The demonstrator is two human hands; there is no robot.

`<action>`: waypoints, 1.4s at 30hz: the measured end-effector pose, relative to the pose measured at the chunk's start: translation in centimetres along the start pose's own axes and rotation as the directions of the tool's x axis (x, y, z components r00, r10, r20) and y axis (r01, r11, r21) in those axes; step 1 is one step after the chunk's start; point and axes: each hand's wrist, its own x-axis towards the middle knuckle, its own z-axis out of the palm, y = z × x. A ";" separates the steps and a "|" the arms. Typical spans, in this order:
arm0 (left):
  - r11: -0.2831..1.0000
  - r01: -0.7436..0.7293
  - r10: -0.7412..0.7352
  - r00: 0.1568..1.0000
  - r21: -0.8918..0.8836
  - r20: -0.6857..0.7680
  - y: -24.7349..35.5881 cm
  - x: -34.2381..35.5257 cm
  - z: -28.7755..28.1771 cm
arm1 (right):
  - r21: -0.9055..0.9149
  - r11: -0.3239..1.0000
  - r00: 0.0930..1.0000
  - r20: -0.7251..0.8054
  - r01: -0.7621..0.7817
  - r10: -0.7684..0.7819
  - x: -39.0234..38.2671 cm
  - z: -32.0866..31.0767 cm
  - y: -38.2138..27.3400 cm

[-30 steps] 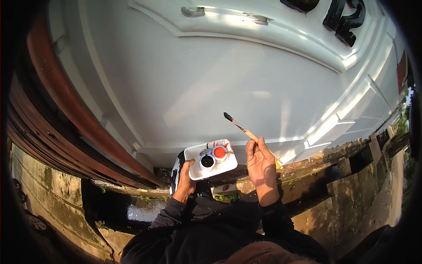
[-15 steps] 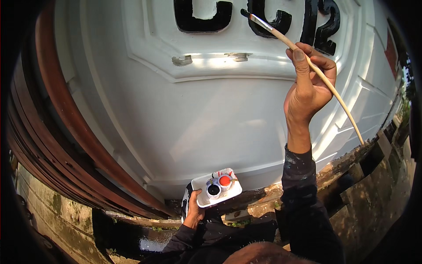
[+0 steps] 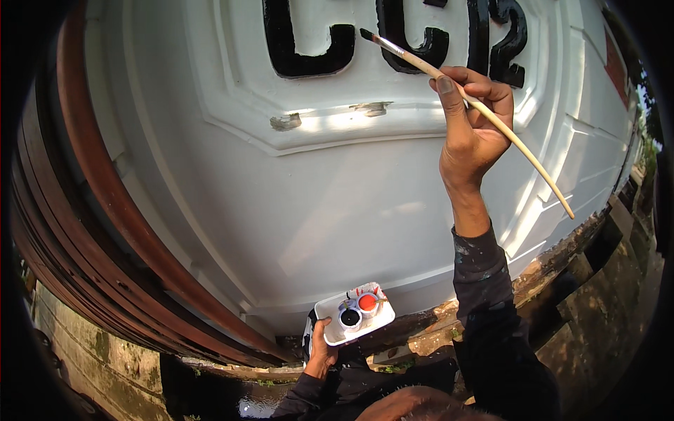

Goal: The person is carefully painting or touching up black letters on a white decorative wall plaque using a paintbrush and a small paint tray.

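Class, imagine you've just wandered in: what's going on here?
A person's right hand holds a long paintbrush up to a white panelled wall. Its dark tip is between two of the raised black characters; whether it touches the surface is hard to tell. Lower down, the left hand grips the edge of a white tray holding a cup of black paint and a cup of orange-red paint. Grey smears mark the ledge below the characters.

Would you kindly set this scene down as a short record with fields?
Left hand: holds white tray
Tray contents: black paint cup, orange-red paint cup
Right hand: holds long-handled paintbrush
Bristles: dark, appearing between two raised black characters; contact unclear
Wall: white, gray smears below characters
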 end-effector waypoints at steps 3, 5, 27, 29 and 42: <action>0.999 0.023 -0.023 1.000 -0.028 -0.021 0.7 -1.0 2.5 | 0.008 1.000 0.999 0.046 -0.007 0.006 1.1 -0.7 1.4; 1.000 0.019 -0.019 1.000 -0.019 -0.009 1.0 -1.3 2.3 | 0.009 1.000 0.997 0.078 -0.006 0.005 0.7 -0.6 1.4; 1.000 0.012 -0.012 1.000 0.007 0.007 1.4 -1.6 2.2 | 0.049 0.998 0.996 0.077 -0.048 0.044 1.4 -1.2 2.0; 1.000 0.016 -0.016 1.000 0.007 -0.001 1.2 -1.5 2.2 | 0.065 0.997 0.998 0.053 -0.048 0.045 1.8 -1.0 1.6; 1.000 0.011 -0.010 1.000 0.009 -0.026 1.3 -1.7 2.8 | 0.071 0.986 0.987 -0.059 -0.148 0.152 1.1 -1.0 1.5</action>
